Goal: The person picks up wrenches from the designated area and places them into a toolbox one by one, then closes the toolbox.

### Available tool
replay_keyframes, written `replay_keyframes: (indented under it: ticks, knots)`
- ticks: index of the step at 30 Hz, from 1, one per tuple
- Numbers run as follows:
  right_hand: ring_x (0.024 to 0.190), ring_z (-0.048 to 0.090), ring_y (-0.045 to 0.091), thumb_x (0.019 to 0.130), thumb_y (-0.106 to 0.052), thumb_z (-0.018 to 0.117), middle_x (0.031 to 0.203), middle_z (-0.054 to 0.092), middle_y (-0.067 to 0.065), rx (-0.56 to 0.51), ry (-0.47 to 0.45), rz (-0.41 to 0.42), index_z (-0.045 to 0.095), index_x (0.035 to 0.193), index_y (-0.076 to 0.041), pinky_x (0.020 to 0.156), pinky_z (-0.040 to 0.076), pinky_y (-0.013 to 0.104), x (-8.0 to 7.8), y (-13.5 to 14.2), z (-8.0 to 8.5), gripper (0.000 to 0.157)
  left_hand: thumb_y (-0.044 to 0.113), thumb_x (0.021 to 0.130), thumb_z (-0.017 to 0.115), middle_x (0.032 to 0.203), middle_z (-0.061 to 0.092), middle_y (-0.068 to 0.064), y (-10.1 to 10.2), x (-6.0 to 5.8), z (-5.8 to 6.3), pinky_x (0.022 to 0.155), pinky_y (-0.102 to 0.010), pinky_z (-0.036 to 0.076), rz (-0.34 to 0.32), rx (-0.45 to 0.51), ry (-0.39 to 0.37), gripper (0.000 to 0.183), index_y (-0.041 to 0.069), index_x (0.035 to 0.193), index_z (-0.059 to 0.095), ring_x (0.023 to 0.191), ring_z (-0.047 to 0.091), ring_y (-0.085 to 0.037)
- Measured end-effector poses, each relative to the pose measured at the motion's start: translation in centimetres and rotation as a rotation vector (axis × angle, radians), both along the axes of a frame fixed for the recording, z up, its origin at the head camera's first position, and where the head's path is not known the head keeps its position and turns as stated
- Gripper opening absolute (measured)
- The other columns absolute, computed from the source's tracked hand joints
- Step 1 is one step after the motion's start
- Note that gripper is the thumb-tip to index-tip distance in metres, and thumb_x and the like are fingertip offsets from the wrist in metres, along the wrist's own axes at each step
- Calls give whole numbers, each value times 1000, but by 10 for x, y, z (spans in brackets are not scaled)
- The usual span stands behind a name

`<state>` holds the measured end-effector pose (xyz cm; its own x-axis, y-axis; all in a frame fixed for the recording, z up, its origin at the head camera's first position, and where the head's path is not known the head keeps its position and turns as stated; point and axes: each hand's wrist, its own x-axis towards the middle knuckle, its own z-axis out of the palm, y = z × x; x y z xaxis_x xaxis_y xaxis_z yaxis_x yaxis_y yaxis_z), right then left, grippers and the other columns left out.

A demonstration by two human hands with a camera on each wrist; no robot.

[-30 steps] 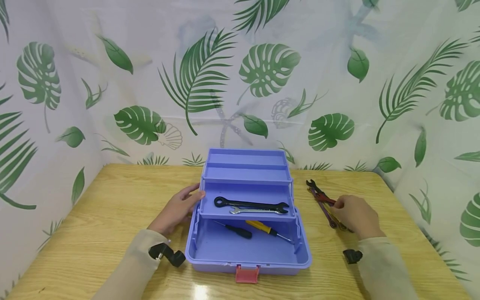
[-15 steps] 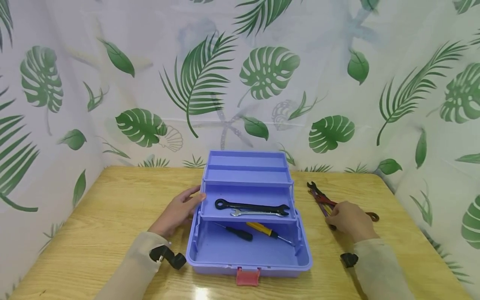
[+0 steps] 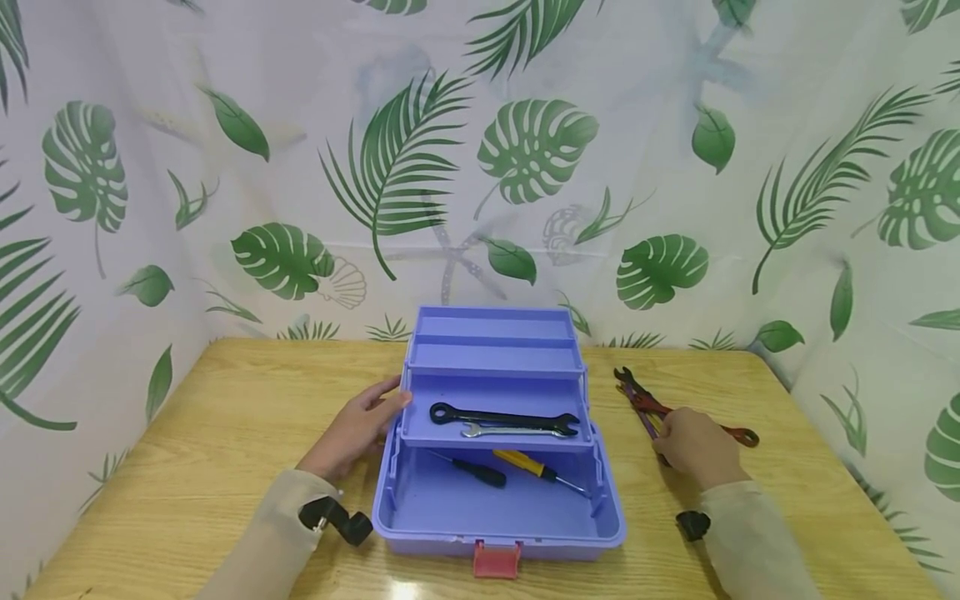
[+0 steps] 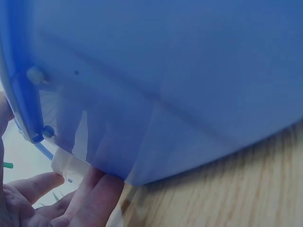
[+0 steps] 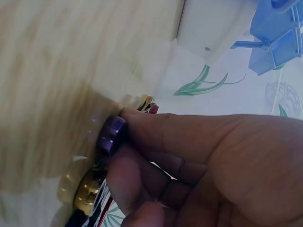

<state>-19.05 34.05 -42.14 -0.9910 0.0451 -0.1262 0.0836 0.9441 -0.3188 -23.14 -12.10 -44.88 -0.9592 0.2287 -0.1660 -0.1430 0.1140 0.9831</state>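
Note:
A blue-purple toolbox (image 3: 495, 508) stands open, its trays raised in steps. My left hand (image 3: 352, 429) holds its left side, thumb on the middle tray's edge; in the left wrist view, fingertips (image 4: 102, 196) touch the box wall. To the right of the box, my right hand (image 3: 701, 450) is at a pile of wrenches. Between its thumb and forefinger it pinches the end of a purple wrench (image 5: 112, 135). A gold wrench (image 5: 87, 194) lies right beside it. A red wrench (image 3: 742, 436) passes beneath the hand, and a dark wrench end (image 3: 624, 377) points away; the hand hides the rest.
On the middle tray lie a black wrench (image 3: 510, 418) and a silver wrench (image 3: 472, 431). A black screwdriver (image 3: 480, 472) and a yellow screwdriver (image 3: 525, 462) lie in the bottom. A pink latch (image 3: 497, 560) hangs at the front. A leaf-print curtain (image 3: 540, 150) backs the wooden table (image 3: 247, 392).
My right hand has shifted slightly left and nearer over the wrench pile, and the red wrench's ring end has come into sight on its right. The left hand stays on the toolbox.

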Motion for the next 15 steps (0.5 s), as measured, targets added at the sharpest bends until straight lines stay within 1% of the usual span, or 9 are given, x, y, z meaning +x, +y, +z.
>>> replay_keyframes:
  ticks: [4,11,15]
  knots:
    - [50,29,10,94,-9,65,52,28,-7,0,4,-1,41,56,-19,48,27,25,0,-1,0,46,52,98,68,131,66,-21,0,0,-1,78,-46,64,9,-9,1,75,19,159,41,96,74,-27]
    - [55,43,16,97,-10,65,57,41,-3,23,-19,2,48,64,-14,50,34,29,0,-2,2,37,53,98,67,134,64,-22,0,1,1,79,-46,64,11,-26,-9,76,19,160,40,98,74,-28]
    - [59,47,18,97,-9,64,62,48,1,30,-32,5,52,68,-12,52,37,31,-1,-2,3,32,53,98,67,134,64,-22,0,2,2,79,-46,64,4,-32,-8,76,18,160,40,99,74,-28]
